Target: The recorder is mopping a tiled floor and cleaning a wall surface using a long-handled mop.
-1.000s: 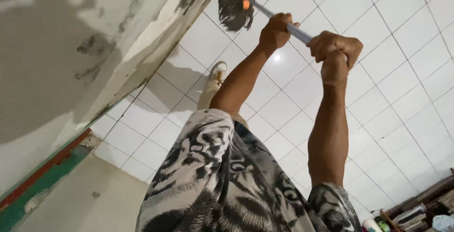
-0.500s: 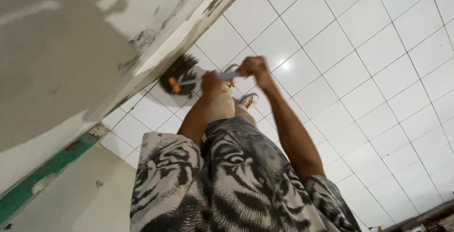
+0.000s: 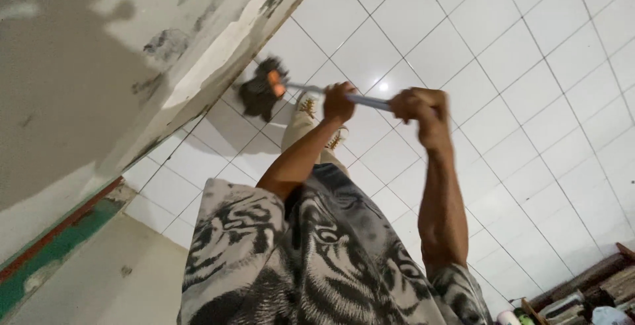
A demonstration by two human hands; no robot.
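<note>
Both my hands grip the grey-blue handle (image 3: 368,100) of a mop. My left hand (image 3: 338,103) holds it lower down, nearer the orange collar (image 3: 274,84). My right hand (image 3: 418,105) is closed around it higher up. The dark stringy mop head (image 3: 254,93) rests on the white tiled floor (image 3: 463,47), right at the foot of the wall (image 3: 99,67). My foot in a sandal (image 3: 306,108) stands just behind the mop head, partly hidden by my left arm. My patterned grey shirt (image 3: 304,252) fills the bottom of the view.
The wall on the left has patchy grey and white plaster. A green and red painted strip (image 3: 46,252) runs along the lower left. A low wooden shelf (image 3: 582,292) with small containers stands at the bottom right corner.
The mop head has swept across the tiles from farther out to the base of the wall. Both hands have stayed on the handle, and the view has shifted with my head.
</note>
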